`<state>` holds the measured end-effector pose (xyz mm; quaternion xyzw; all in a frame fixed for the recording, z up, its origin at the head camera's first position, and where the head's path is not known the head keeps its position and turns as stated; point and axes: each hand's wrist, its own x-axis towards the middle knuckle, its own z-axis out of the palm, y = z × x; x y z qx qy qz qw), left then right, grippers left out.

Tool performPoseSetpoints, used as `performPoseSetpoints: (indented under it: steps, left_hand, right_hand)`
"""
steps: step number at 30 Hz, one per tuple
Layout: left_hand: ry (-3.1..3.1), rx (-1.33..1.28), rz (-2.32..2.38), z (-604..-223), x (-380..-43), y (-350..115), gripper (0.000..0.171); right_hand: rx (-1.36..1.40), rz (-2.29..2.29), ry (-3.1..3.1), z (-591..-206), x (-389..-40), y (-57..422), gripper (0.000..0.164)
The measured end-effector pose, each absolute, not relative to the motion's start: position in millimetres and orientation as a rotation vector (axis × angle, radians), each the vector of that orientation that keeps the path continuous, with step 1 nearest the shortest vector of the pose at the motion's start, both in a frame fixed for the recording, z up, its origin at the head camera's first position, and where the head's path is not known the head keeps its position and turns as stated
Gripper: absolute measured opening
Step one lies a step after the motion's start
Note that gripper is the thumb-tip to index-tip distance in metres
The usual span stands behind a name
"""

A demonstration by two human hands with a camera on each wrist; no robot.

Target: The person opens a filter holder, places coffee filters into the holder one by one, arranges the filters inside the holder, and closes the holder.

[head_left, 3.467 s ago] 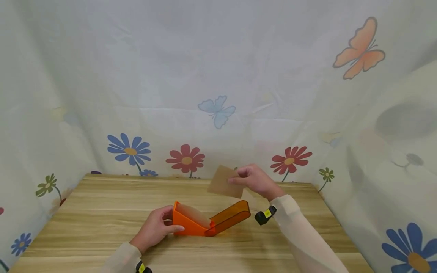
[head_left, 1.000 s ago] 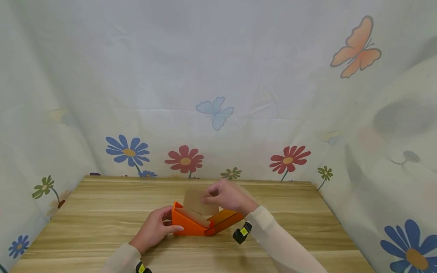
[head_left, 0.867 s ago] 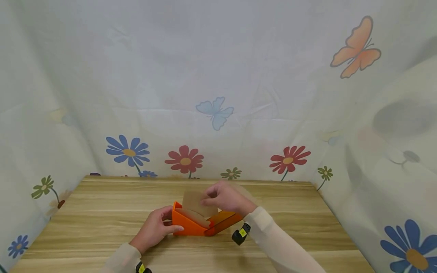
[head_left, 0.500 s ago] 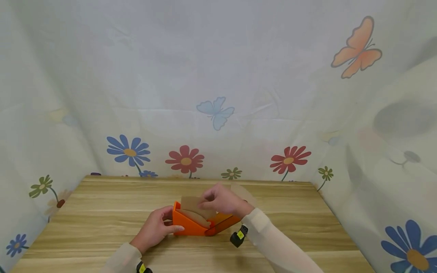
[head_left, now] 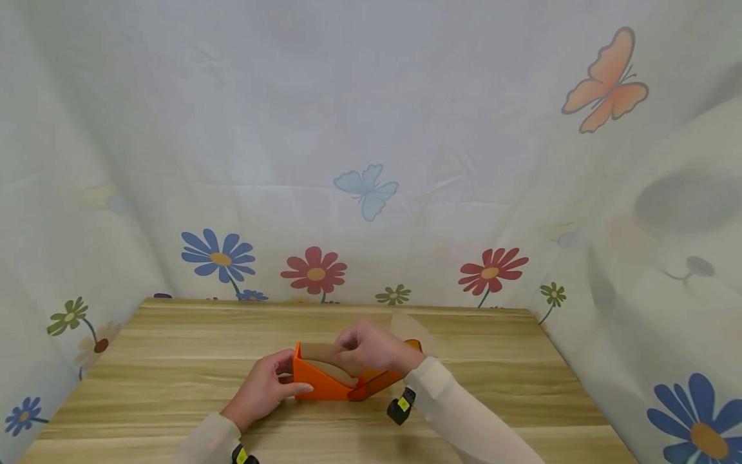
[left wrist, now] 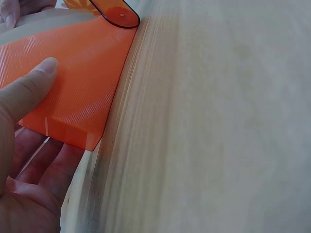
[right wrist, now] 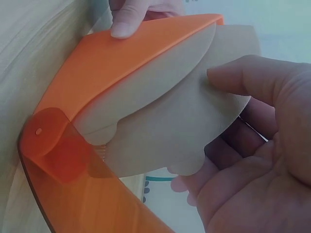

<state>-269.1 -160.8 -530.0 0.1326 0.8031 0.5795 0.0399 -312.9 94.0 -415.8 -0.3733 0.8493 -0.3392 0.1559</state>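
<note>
My left hand (head_left: 263, 386) grips the closed end of an orange filter case (head_left: 321, 385), thumb on the near wall and fingers round the end in the left wrist view. The translucent lid (right wrist: 97, 204) is swung open on its hinge. A brown paper coffee filter (right wrist: 116, 109) with a rounded edge and a small tab sits in the case. My right hand (head_left: 377, 348) pinches another brown coffee filter (right wrist: 170, 126) between thumb and fingers, its far part down inside the case beside the first. The lower edges of both filters are hidden by the case wall.
A pale, thin sheet (head_left: 413, 328) lies on the wooden table (head_left: 174, 361) behind the lid and right hand; its kind is unclear. A flower-printed curtain (head_left: 371, 129) hangs behind the table and along both sides.
My right hand has moved left and down with the coffee filter, from above the lid to over the case, sinking the filter deeper into it. The left hand and case have stayed put.
</note>
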Motion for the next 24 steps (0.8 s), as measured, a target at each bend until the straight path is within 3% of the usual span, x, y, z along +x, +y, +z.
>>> performPoseSetpoints:
  steps: [24]
  left_hand:
    - [2.482, 0.421, 1.769, -529, -268, -159, 0.053]
  right_hand:
    - [-0.935, -0.776, 2.403, -417, -300, 88, 0.026]
